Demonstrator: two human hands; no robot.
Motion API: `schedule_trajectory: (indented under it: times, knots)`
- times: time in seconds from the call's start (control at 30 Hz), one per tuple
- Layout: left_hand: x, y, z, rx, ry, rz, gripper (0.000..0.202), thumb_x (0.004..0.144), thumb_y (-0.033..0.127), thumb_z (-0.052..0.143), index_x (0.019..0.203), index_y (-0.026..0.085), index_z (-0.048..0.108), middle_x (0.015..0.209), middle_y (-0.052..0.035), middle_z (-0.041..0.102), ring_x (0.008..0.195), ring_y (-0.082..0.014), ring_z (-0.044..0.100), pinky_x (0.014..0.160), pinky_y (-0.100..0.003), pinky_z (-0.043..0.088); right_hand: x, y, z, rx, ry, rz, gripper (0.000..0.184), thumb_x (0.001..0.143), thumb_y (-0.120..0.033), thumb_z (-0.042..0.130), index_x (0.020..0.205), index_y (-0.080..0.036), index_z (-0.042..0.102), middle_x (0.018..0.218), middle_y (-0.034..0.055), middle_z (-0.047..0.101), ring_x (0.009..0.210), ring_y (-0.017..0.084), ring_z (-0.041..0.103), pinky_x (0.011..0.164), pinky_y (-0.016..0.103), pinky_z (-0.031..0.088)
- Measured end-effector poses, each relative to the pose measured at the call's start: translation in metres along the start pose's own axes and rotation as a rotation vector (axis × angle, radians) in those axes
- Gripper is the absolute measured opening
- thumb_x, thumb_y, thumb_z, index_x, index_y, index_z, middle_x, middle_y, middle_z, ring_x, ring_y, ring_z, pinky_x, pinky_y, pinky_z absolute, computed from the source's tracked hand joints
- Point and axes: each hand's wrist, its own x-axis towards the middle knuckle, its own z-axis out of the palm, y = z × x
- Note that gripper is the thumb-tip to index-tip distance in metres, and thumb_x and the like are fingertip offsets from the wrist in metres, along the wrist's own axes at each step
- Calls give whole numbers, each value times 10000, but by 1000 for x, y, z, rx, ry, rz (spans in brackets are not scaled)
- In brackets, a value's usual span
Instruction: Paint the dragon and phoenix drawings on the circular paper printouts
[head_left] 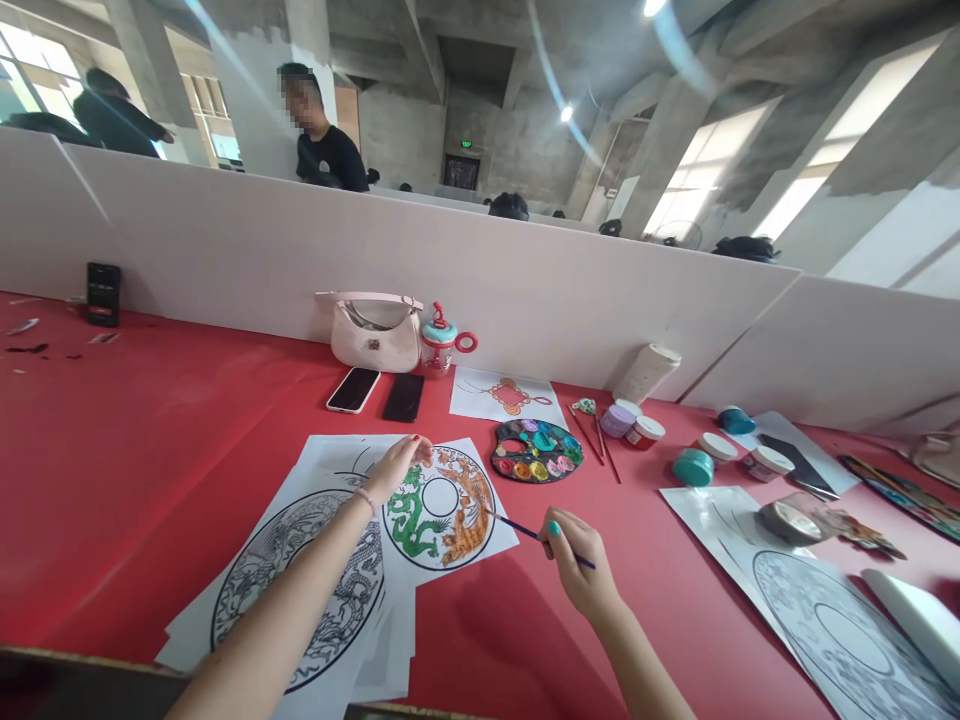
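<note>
My right hand (579, 570) pinches a thin blue paintbrush (517, 526), and its tip touches the orange side of a round dragon-and-phoenix colouring sheet (442, 508). The sheet's left half is painted green, its right half orange. My left hand (400, 466) rests with curled fingers on the top edge of that sheet and holds it flat. Under and left of it lies an unpainted black-line dragon sheet (300, 580). A dark paint palette (537, 450) with several colour blobs sits just beyond the brush.
Two phones (379, 392), a pink handbag (373, 330) and a small bottle (441, 345) stand near the white partition (525, 290). Paint pots (694, 466), spare brushes and more printed sheets (832, 610) lie to the right. Other people stand behind the partition.
</note>
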Motion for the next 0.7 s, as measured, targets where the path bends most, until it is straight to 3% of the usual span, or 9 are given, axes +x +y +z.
schedule_trajectory:
  times: [0.2,0.7]
  knots:
    - [-3,5,1,13,-2,12,438,775,592,554,806,161,619,790,-59,667,788,-197,641,809,-349,488,3,0,1,-15,-84,-59,412,990,-296,281,602,-207,385,543,-25,366,484,113,349,487,255,293]
    - [-1,3,2,27,-4,26,423,764,595,550,787,177,605,772,-53,658,759,-200,635,784,-357,493,6,-2,2,72,-48,-88,383,987,-233,266,629,-201,398,533,-29,374,472,106,366,493,247,301]
